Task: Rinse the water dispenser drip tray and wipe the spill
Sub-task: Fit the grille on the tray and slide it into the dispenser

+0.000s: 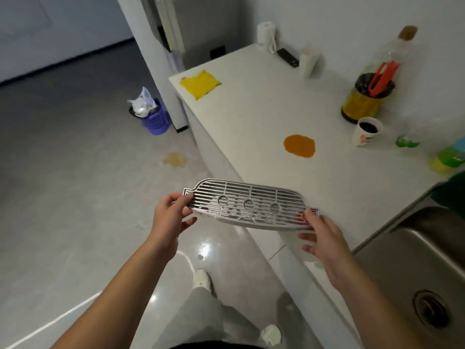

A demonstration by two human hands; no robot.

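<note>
At the front edge of the white counter [251, 117], just left of the sink [402, 248], the drip tray [249, 205] is held in the air, roughly level, its slatted face up. 3 round rings sit in a row along its middle. Its near side hangs over the floor [63, 172] and its far side over the counter edge.

The left hand [171, 217] pinches the tray's left end tab, thumb on top and fingers curled beneath. The right hand [324, 238] holds the right end tab, thumb pressed on top and the fingers spread loosely under the tray. Both hands have hold of the tray and nothing else.

An orange spill [299, 146] lies on the counter beyond the tray, well apart from it. A paler puddle [175, 159] lies on the floor to the left, near the counter base. A yellow cloth [200, 83] lies flat at the counter's far left corner.

Along the right of the counter stand a paper cup [366, 132] of dark liquid, a container [362, 104] holding orange utensils [382, 74], and a green bottle [450, 154], blurred. At the far end stand a paper roll [265, 34], a black remote [288, 57] and a white cup [309, 62].

The sink drain [430, 308] is visible at lower right. A purple bin [156, 119] with a bag in it stands on the floor beside the counter's far end.
</note>
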